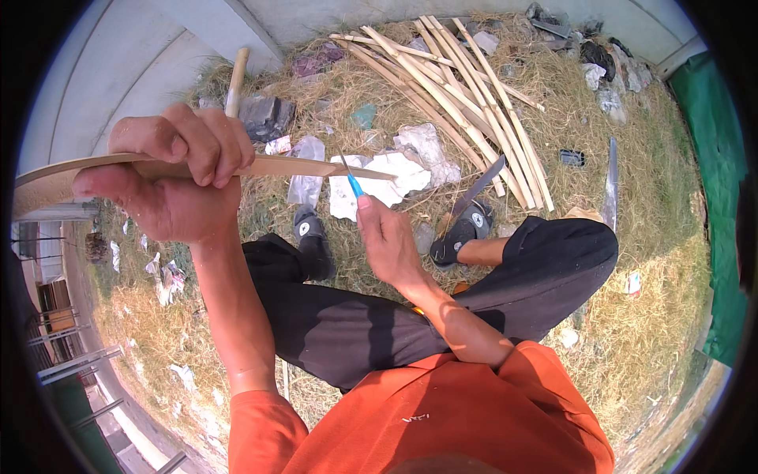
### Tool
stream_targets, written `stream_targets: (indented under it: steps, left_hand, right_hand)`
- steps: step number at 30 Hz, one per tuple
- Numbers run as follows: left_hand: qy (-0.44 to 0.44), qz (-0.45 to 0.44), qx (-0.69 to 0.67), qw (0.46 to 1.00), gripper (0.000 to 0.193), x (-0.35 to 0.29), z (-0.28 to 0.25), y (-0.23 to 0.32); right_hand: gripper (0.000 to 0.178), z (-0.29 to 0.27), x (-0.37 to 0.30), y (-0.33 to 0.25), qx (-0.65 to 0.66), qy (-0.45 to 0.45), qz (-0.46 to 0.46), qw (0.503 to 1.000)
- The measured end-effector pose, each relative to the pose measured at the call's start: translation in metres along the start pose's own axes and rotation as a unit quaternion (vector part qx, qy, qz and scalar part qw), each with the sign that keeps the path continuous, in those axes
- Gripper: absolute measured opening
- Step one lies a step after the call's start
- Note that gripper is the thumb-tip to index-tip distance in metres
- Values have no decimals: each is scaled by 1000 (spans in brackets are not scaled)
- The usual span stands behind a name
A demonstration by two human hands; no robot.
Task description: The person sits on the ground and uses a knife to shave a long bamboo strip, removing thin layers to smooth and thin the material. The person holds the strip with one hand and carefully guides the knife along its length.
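My left hand, raised at the left, is wrapped round a long, flat, pale strip that looks like split bamboo. One end of the strip runs past the left edge of the view, and the other tapers to a point right of my hands. In my right hand is a small knife with a bright blue handle, gripped with the thumb along it. Its thin blade points up and meets or crosses the strip near the tapered end; whether it is cutting in, I cannot tell.
Several long bamboo strips lie piled on dry grass ahead. By my right sandal rests a long dark blade; a silvery blade lies farther right, near a black case-like object. White crumpled scraps and a dark stone lie before the wall.
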State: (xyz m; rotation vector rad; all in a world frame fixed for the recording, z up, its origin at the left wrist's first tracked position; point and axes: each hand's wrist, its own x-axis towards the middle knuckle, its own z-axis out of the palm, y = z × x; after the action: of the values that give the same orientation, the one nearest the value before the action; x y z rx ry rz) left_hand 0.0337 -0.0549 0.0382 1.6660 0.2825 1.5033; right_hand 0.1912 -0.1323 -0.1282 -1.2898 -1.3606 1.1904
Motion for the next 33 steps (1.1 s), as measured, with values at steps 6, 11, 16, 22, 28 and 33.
stream_targets:
  steps: [6, 11, 16, 22, 28, 33]
  left_hand:
    - [16, 37, -19, 999, 63, -3, 2, -1]
    - [19, 43, -10, 999, 60, 0, -2, 0]
    - [-17, 18, -9, 1000, 60, -8, 10, 4]
    - [-2, 34, -4, 999, 63, -9, 0, 3]
    - [-22, 42, -14, 999, 63, -8, 6, 7]
    - [-2, 19, 2, 1000, 62, -1, 25, -2]
  right_hand:
    - [39, 2, 2, 0, -70, 20, -57, 996]
    - [41, -2, 4, 27, -84, 40, 10, 996]
    - [40, -9, -4, -16, -87, -10, 6, 996]
    - [44, -9, 2, -6, -134, -53, 51, 988]
    - [49, -24, -12, 81, -153, 24, 113, 982]
    - [46, -13, -4, 33, -80, 30, 29, 996]
